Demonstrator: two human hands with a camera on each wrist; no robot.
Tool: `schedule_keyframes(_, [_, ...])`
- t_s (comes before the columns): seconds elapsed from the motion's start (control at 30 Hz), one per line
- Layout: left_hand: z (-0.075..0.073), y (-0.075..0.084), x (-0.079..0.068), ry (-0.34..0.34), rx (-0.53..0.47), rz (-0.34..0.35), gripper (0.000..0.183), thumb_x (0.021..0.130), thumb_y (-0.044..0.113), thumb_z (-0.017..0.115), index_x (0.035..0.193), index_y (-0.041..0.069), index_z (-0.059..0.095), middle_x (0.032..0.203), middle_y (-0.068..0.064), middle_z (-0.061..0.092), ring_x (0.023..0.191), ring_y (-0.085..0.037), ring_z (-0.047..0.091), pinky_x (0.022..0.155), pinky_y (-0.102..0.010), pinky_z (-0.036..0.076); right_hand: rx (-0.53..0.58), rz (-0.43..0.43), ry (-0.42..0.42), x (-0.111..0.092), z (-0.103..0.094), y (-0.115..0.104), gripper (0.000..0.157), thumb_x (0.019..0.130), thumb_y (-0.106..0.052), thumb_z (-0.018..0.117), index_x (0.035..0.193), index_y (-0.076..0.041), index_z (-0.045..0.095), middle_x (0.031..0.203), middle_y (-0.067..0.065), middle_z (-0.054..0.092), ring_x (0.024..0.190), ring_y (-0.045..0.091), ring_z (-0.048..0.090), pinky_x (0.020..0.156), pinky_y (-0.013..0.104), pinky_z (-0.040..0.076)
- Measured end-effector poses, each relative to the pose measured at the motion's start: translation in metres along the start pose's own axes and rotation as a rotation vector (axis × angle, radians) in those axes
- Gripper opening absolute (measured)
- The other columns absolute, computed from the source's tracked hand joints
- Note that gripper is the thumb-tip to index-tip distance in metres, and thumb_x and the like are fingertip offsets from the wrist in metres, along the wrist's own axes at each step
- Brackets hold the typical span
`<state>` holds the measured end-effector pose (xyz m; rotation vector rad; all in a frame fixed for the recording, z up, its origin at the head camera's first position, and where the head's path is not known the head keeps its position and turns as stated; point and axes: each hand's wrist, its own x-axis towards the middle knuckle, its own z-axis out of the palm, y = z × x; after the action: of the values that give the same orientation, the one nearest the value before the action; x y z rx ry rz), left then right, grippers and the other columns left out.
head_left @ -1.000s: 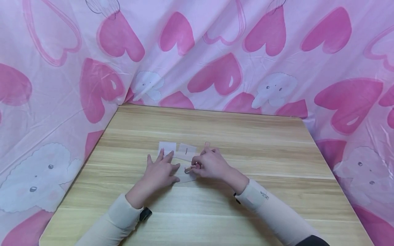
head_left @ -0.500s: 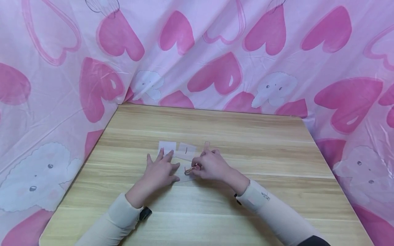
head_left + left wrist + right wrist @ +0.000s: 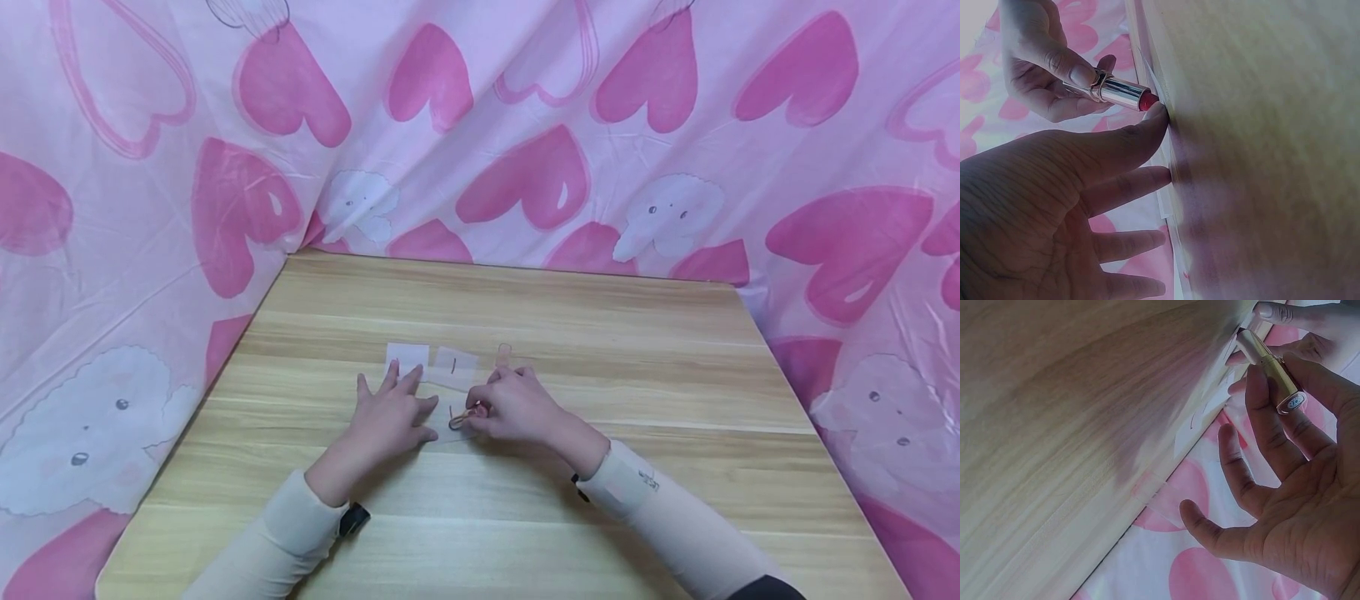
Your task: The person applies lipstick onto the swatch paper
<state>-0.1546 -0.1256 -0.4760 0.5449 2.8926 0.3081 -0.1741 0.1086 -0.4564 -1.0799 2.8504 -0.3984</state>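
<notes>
Mid-frame, the right hand (image 3: 513, 404) pinches a lipstick (image 3: 1121, 92); hard pressure could snap its bullet (image 3: 1149, 100). The outspread left hand (image 3: 390, 421) seemingly steadies the paper (image 3: 448, 434); lifting risks slippage.

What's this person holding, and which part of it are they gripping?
A lipstick, held in the right hand, thumb and fingers around its gold-coloured base; the left hand grips nothing.
</notes>
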Motion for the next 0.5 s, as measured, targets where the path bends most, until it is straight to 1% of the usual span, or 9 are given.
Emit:
schedule_keyframes(0.13, [0.0003,0.0004,-0.0003,0.004,0.000,0.002,0.053,0.082,0.052,0.079,0.129,0.027,0.071,0.160,-0.015,0.034,0.149,-0.049,0.016,0.103,-0.085,0.006,0.012,0.015,-0.011,-0.0005,-0.0003,0.0004,0.017,0.088,-0.048,0.074,0.095,-0.033,0.073,0.065,-0.024,0.051,0.095,0.014,0.055,0.085,0.047,0.040])
schedule_keyframes(0.27, [0.0005,0.0001,-0.0002,0.008,-0.004,0.010,0.053,0.082,0.051,0.079,0.128,0.027,0.071,0.160,-0.015,0.035,0.148,-0.049,0.016,0.102,-0.086,0.005,0.013,0.023,-0.001,-0.0012,-0.0014,0.0017,0.016,0.088,-0.049,0.073,0.095,-0.034,0.072,0.066,-0.024,0.051,0.098,0.013,0.056,0.089,0.050,0.041])
schedule_keyframes(0.5, [0.0006,-0.0015,-0.0014,0.025,-0.007,0.028,0.054,0.081,0.051,0.080,0.128,0.026,0.071,0.160,-0.015,0.035,0.148,-0.050,0.018,0.102,-0.086,0.004,0.019,0.011,0.028,-0.0016,-0.0023,0.0053,0.014,0.088,-0.045,0.075,0.093,-0.032,0.072,0.067,-0.024,0.052,0.095,0.013,0.055,0.089,0.052,0.042])
